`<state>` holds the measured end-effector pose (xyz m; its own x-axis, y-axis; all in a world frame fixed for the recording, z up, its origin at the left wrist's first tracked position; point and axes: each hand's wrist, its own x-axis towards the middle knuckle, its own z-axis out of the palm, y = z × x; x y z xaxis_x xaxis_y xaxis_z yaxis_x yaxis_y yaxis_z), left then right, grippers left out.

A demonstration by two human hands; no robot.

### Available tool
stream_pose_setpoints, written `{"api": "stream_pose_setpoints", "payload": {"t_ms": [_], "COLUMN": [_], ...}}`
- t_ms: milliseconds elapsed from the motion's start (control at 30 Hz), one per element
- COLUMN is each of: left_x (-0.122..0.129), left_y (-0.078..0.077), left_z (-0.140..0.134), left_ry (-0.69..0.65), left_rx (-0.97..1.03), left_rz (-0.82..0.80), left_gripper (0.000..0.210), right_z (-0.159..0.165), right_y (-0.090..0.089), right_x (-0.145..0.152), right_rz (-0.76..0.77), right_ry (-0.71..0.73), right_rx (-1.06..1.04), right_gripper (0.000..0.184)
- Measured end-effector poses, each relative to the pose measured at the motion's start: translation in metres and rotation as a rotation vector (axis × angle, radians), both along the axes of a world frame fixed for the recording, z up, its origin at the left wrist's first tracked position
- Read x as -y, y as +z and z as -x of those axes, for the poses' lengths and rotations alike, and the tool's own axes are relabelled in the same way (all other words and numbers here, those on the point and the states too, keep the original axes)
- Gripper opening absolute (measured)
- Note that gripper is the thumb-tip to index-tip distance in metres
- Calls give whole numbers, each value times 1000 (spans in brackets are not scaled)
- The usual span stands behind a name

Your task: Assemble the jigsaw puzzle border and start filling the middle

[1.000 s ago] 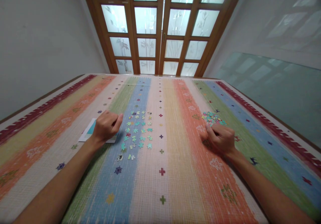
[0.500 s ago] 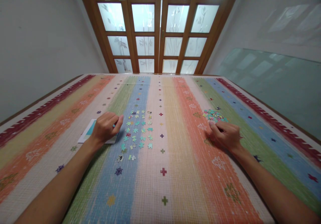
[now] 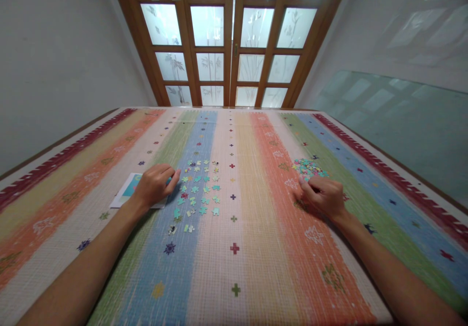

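My left hand (image 3: pixel 156 185) rests loosely curled over a printed card (image 3: pixel 126 192), covering much of it. The uncovered part of the card is white-edged with a teal picture. Just right of that hand, loose jigsaw pieces (image 3: pixel 195 189) in teal, pale green and cream lie apart in rough rows. My right hand (image 3: pixel 323 195) is closed in a fist on the tablecloth, its thumb side toward the middle. Directly beyond it sits a heap of small multicoloured jigsaw pieces (image 3: pixel 310 168). I see nothing held in either hand.
A striped, patterned tablecloth (image 3: pixel 252 267) covers the long table. Wooden doors with frosted panes (image 3: pixel 252 67) stand beyond the far edge. White walls rise on both sides, with a pale green glassy panel (image 3: pixel 395 126) along the right.
The left fingers have loosened slightly and look less tightly curled. The whole view has shifted a little; the right hand keeps its fist beside the heap, and the pieces lie as before.
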<state>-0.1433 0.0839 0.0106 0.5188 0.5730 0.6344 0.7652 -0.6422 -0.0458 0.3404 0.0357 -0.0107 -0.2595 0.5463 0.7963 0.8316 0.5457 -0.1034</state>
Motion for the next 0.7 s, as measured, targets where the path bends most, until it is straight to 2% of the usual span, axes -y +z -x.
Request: {"api": "stream_pose_setpoints", "payload": {"t_ms": [233, 433, 700], "left_x": [-2, -1, -1], "left_y": [-4, 0, -2], "left_z": [4, 3, 4], "left_ry": [16, -8, 10], "left_rx": [-62, -12, -35], "left_rz": [-62, -9, 1], "left_gripper": [39, 32, 29], "right_z": [3, 3, 3], "right_y": [0, -1, 0], "right_x": [1, 1, 0], "right_rz": [-13, 71, 69], "right_ry": [-4, -28, 5], "right_rx": [18, 1, -55], "right_gripper": [53, 54, 59]}}
